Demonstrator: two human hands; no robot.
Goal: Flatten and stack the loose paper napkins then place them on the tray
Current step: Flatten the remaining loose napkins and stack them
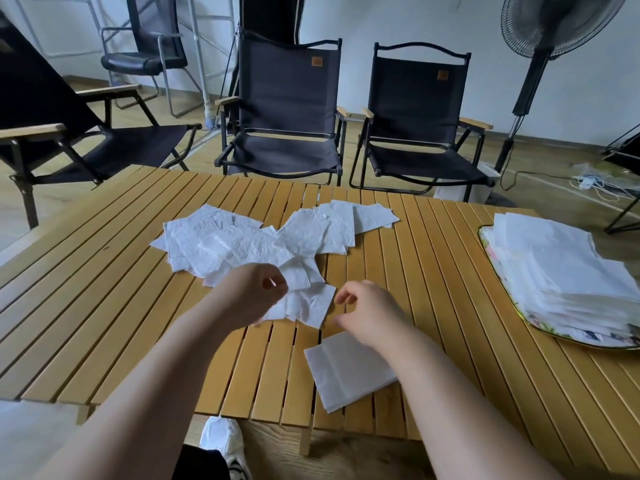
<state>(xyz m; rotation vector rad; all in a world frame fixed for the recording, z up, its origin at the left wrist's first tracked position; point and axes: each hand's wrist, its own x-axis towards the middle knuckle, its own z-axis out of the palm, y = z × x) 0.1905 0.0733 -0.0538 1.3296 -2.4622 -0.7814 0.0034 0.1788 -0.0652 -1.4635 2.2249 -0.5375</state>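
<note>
While left hand (256,294) pinches loose napkin (299,277) | right hand (369,315) relaxed, empty | flat napkin (346,374) lies skewed

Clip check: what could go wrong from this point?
1. The left hand pinches a napkin in an overlapping loose pile; neighbours may drag along.
2. The tray holds a tall stack with ragged edges; adding more could tip it.
3. A fan stands close; if on, it could scatter the small stack by the right hand.
</note>
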